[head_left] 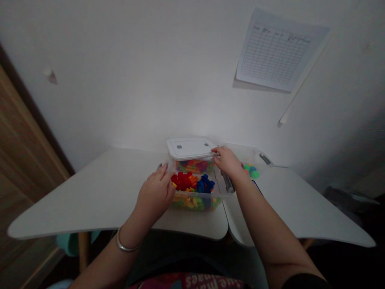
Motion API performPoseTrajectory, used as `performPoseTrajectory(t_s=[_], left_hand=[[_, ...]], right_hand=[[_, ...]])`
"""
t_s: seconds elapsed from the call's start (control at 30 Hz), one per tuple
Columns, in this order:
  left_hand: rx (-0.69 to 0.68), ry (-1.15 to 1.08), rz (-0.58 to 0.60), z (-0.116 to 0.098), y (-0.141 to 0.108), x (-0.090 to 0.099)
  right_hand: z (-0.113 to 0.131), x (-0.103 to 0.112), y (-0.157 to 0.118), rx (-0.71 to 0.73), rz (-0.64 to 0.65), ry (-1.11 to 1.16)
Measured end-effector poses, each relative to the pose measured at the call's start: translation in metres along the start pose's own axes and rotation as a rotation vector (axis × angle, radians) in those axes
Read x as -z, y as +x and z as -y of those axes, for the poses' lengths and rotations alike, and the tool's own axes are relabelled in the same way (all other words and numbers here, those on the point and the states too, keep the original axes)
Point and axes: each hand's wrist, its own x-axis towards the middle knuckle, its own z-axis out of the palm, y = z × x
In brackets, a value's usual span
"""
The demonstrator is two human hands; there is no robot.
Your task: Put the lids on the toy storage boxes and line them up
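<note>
Left hand: the left hand bends around the near tub's left side, fingers at its rim; whether it grips, I cannot tell.
Near tub: the clear plastic tub stands uncovered on the white table, holding red counters, blue counters, plus yellow and green ones.
Rear lid: the white lid lies over multicoloured pieces behind; whether it is fastened is unclear.
Right hand: the right hand touches the lid's right edge; a firm grasp cannot be confirmed.
Progress: seemingly partway, near tub filled but uncapped.
Far right: an open-topped clear container has green pieces beside it or inside.
</note>
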Motion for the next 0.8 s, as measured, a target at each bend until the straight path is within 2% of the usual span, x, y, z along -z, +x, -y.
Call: performPoseTrajectory(t_s=[0.13,0.27,0.37,0.63,0.8], left_hand=[[0.005,-0.021,0.015,-0.001,0.0,0.001],[0.025,-0.022,0.023,-0.002,0.0,0.001],[0.036,-0.015,0.026,-0.003,0.0,0.002],[0.024,-0.004,0.015,-0.003,0.0,0.002],[0.023,-0.015,-0.004,-0.001,0.0,-0.001]], right_hand=[[-0.019,-0.015,0.005,0.009,-0.031,0.018],[-0.025,-0.017,0.009,-0.005,-0.054,-0.004],[-0.022,-0.013,0.01,-0.007,-0.046,-0.026],[-0.005,0.006,0.015,0.004,0.081,-0.108],[0.003,0.015,0.022,-0.033,0.096,-0.177]])
